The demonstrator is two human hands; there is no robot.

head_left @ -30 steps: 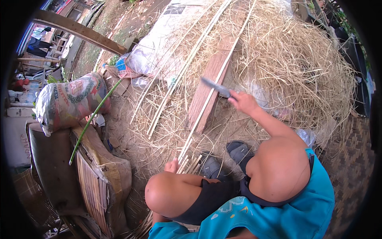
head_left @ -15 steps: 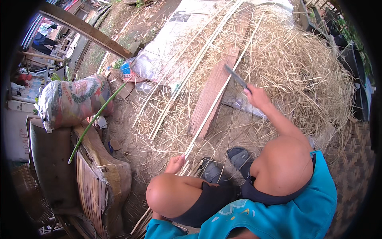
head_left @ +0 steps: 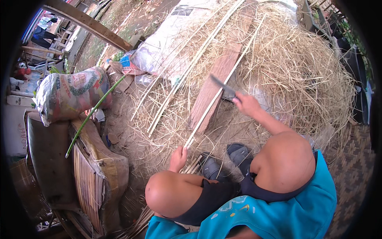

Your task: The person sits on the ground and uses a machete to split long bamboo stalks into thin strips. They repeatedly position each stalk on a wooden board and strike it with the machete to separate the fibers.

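Note:
My left hand (head_left: 178, 159), closed near my left knee, grips the near end of a long, thin, pale bamboo strip (head_left: 204, 118). The strip runs away from me along a brown wooden board (head_left: 203, 100) on the ground. In my right hand (head_left: 247, 104) is a knife (head_left: 223, 86) with a dark blade, held by its handle. Its blade lies across the strip, over the board; whether it touches the strip I cannot tell.
A large heap of pale shavings (head_left: 302, 67) spreads at the right, partly on white sheeting (head_left: 159, 49). More long strips (head_left: 179, 89) lie left of the board. Farther left are a stuffed sack (head_left: 71, 93), a green stalk (head_left: 95, 108) and a worn wooden seat (head_left: 89, 183).
My right hand and the knife have come nearer along the strip, down and to the left. My left hand keeps hold of the strip's end, slightly higher in view.

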